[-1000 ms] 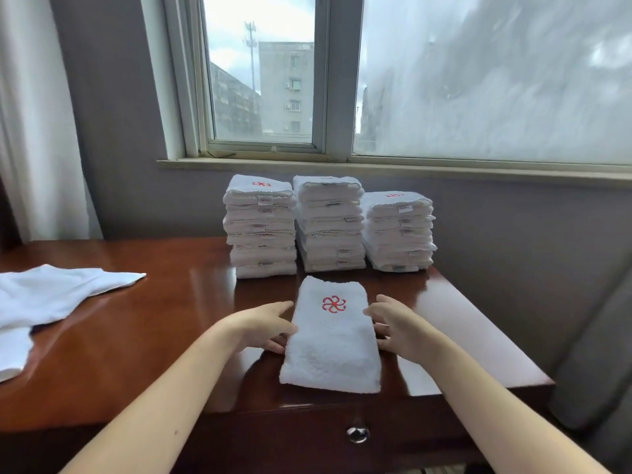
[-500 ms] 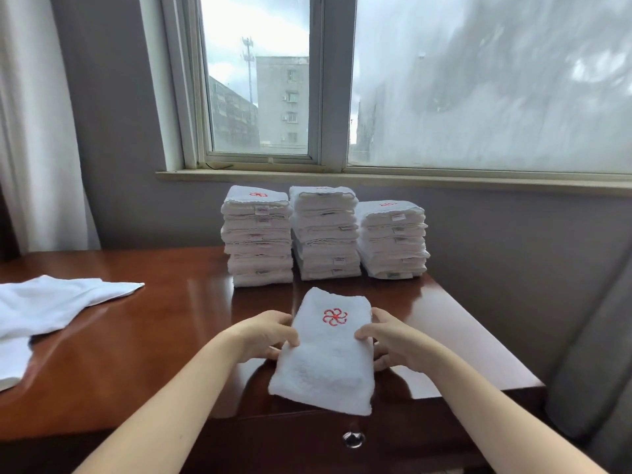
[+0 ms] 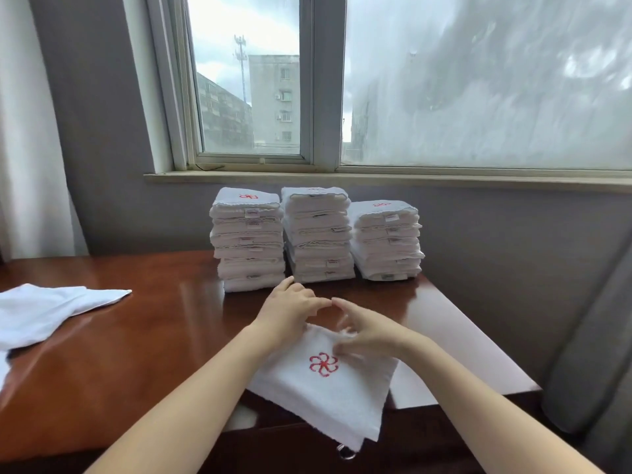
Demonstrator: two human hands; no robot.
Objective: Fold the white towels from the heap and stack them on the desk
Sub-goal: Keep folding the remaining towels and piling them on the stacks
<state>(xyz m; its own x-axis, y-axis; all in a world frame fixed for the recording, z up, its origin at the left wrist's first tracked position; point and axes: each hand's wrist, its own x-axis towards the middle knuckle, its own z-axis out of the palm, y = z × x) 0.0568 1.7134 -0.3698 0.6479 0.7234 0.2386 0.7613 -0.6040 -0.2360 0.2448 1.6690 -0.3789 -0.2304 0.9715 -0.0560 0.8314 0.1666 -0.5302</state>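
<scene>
A folded white towel (image 3: 328,381) with a red flower emblem lies at an angle at the desk's front, and its near end hangs over the desk edge. My left hand (image 3: 290,313) and my right hand (image 3: 362,331) meet fingertip to fingertip over its far end, with curled fingers that seem to hold that end. The right hand is blurred. Behind them three stacks of folded white towels stand under the window: the left stack (image 3: 248,241), the middle stack (image 3: 318,234) and the lower right stack (image 3: 386,241).
Unfolded white towels (image 3: 51,309) lie spread at the left end of the wooden desk (image 3: 136,354). A drawer knob (image 3: 347,451) sits below the hanging towel. A grey curtain (image 3: 598,336) hangs right of the desk, with the wall and the window sill behind it.
The folded towel has come nearer and turned, and its near end now hangs over the desk's front. Both hands moved from its long sides to its far end and met.
</scene>
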